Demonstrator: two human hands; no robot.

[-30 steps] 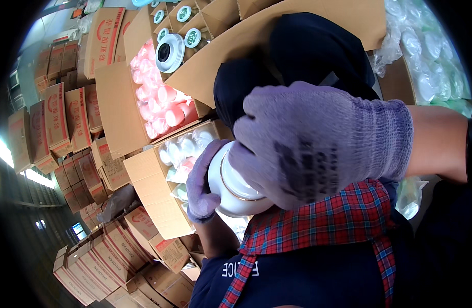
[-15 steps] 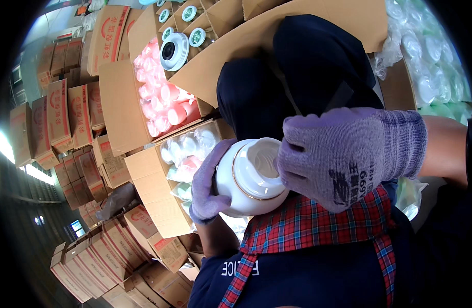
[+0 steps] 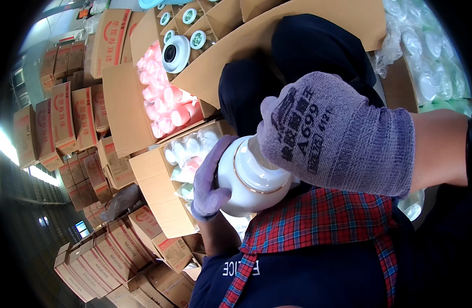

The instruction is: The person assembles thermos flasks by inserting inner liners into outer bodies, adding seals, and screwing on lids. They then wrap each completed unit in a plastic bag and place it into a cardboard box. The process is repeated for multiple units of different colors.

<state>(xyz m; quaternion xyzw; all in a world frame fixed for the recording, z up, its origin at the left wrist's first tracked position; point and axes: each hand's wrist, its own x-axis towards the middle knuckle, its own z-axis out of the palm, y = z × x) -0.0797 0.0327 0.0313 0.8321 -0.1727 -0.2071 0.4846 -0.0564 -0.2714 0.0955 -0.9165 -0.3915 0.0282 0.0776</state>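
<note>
A round, white glossy jug [image 3: 251,182] with a thin gold ring round its shoulder is tilted above my lap. My left hand [image 3: 210,182], in a purple-grey knit glove, grips its side with the thumb at the front and the fingers behind. My right hand [image 3: 333,136], gloved alike with dark print on its back, covers the right side of the jug's neck. Its fingers are curled down at the mouth, and their tips are hidden. Whatever lies between them cannot be seen.
A divided carton [image 3: 223,23] with round white-and-green tops is ahead, a white part with a dark centre [image 3: 170,53] on it. Pink plastic parts [image 3: 166,100] and bagged white parts [image 3: 192,146] fill boxes at left. Bagged pale-green pieces [image 3: 426,61] lie right. Stacked cartons [image 3: 102,256] stand far left.
My right hand has turned over the jug's mouth, its back swinging upward and to the left, and now covers more of the neck. My left hand keeps its hold on the jug.
</note>
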